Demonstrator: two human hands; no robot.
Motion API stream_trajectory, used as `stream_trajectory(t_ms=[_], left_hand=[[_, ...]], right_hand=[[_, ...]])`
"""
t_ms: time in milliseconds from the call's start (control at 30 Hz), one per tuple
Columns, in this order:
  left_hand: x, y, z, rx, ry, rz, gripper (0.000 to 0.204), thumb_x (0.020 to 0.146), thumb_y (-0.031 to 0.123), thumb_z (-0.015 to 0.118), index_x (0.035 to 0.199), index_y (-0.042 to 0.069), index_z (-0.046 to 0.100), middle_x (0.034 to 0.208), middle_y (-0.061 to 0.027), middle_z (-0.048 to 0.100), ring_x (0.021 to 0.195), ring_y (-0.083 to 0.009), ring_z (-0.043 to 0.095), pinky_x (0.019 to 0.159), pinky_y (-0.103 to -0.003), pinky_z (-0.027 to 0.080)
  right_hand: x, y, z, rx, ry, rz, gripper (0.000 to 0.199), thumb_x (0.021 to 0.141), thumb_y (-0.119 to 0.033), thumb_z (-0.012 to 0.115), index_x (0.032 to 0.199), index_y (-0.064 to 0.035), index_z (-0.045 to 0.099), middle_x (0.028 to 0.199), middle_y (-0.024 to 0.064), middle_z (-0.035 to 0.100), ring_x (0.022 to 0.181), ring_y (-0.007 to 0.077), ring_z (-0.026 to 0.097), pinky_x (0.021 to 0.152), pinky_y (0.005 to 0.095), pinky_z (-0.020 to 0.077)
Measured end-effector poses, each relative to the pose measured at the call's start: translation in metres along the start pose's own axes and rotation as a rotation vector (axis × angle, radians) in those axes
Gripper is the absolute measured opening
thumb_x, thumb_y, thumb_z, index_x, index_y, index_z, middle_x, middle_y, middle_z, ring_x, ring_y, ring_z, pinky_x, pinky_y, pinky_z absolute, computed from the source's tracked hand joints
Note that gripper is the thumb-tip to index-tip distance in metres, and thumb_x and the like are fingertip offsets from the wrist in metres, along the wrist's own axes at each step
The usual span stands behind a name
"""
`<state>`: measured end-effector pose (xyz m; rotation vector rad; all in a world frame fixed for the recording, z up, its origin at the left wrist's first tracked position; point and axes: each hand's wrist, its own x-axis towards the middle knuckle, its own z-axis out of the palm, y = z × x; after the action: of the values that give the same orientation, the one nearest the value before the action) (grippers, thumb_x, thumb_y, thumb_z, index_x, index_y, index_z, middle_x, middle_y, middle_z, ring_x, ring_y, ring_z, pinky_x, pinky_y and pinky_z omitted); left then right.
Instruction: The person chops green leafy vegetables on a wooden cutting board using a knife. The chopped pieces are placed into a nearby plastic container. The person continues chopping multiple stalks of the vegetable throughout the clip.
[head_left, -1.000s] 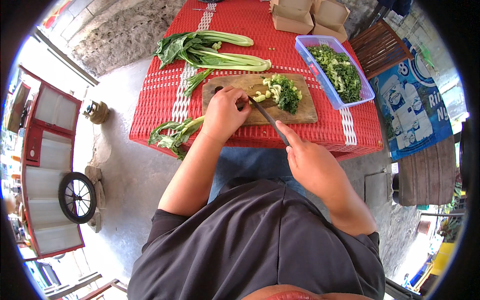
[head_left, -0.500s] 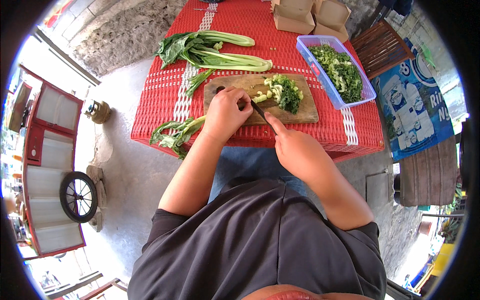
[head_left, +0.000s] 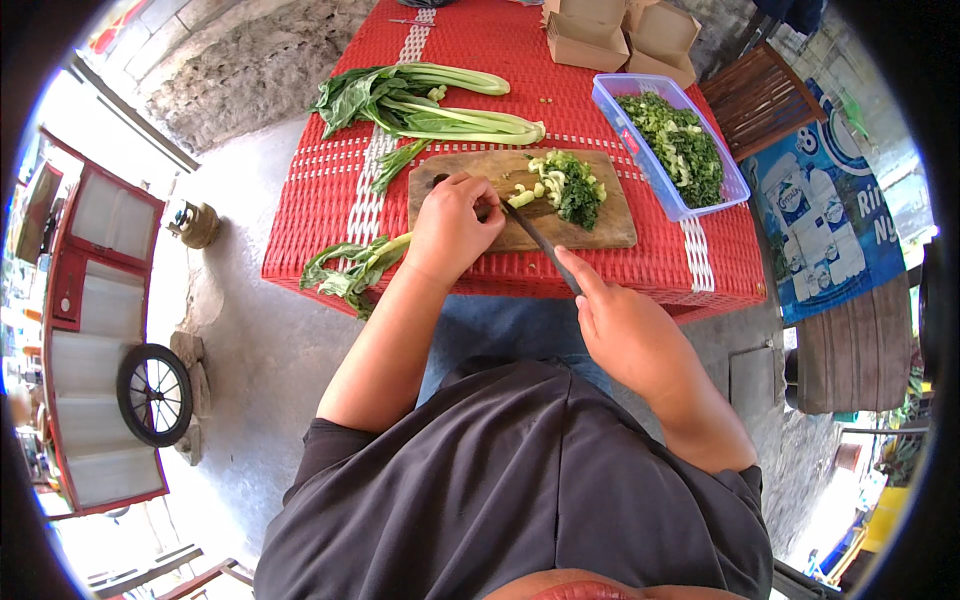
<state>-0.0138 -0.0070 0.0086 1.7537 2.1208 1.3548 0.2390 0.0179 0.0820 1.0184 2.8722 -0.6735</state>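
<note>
My left hand (head_left: 455, 218) is closed over the cut end of a leafy green stalk (head_left: 352, 274) on the wooden cutting board (head_left: 615, 232). The stalk's leaves stick out past the board's left side, over the near table edge. In my right hand (head_left: 632, 332) is a dark-bladed knife (head_left: 548, 248). Its tip rests near my left fingertips, and the blade slants back toward me, crossing the board's near edge. Chopped greens (head_left: 577, 192) lie heaped on the board's right half, with pale stem pieces beside the tip. My left fingers hide the held stem.
Whole leafy greens (head_left: 430, 105) lie beyond the board on the red woven table (head_left: 310, 215). To the right stands a clear plastic container (head_left: 647, 165) of chopped greens. Open cardboard boxes (head_left: 588, 48) sit at the far right, near a wooden chair (head_left: 765, 98).
My right hand has drawn the knife back toward me and to the right, so more of the blade shows. The left hand stays on the stalk.
</note>
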Motion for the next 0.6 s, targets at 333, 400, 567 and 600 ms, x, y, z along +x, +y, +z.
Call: stream_trajectory(t_ms=[333,400,567,600], left_hand=[[0.0,-0.004,0.002,0.031,0.018,0.023,0.012,0.075,0.006,0.074,0.084,0.003,0.067,0.084,-0.0131,0.07,0.089,-0.0336,0.068,0.08,-0.042,0.055],[-0.001,-0.002,0.0,0.037,0.016,0.026,0.012,0.075,0.006,0.074,0.084,0.003,0.067,0.084,-0.0132,0.069,0.089,-0.0339,0.068,0.08,-0.042,0.054],[0.001,-0.002,0.0,0.024,0.002,0.037,0.012,0.076,0.007,0.074,0.084,0.003,0.068,0.085,-0.0138,0.069,0.089,-0.0341,0.068,0.08,-0.043,0.054],[0.001,-0.002,0.0,0.024,0.002,0.04,0.012,0.076,0.008,0.074,0.084,0.002,0.068,0.085,-0.0139,0.069,0.089,-0.034,0.068,0.08,-0.043,0.054]], right_hand=[[0.01,-0.002,0.004,0.033,0.0,-0.034,0.062,0.1,-0.013,0.052,0.159,-0.011,0.033,0.079,0.0232,0.068,0.07,0.0416,0.067,0.066,0.0557,0.0527],[0.015,-0.001,0.006,0.026,0.016,-0.055,0.062,0.099,-0.012,0.052,0.158,-0.0104,0.034,0.078,0.0233,0.068,0.07,0.0417,0.068,0.066,0.0557,0.0532],[0.036,0.001,0.023,-0.029,0.045,-0.059,0.062,0.097,-0.01,0.052,0.158,-0.0098,0.036,0.077,0.0232,0.068,0.071,0.0415,0.069,0.065,0.0553,0.0541],[0.038,0.0,0.024,-0.041,0.047,-0.059,0.062,0.097,-0.01,0.051,0.158,-0.0098,0.036,0.076,0.0231,0.068,0.071,0.0414,0.069,0.065,0.0551,0.0542]])
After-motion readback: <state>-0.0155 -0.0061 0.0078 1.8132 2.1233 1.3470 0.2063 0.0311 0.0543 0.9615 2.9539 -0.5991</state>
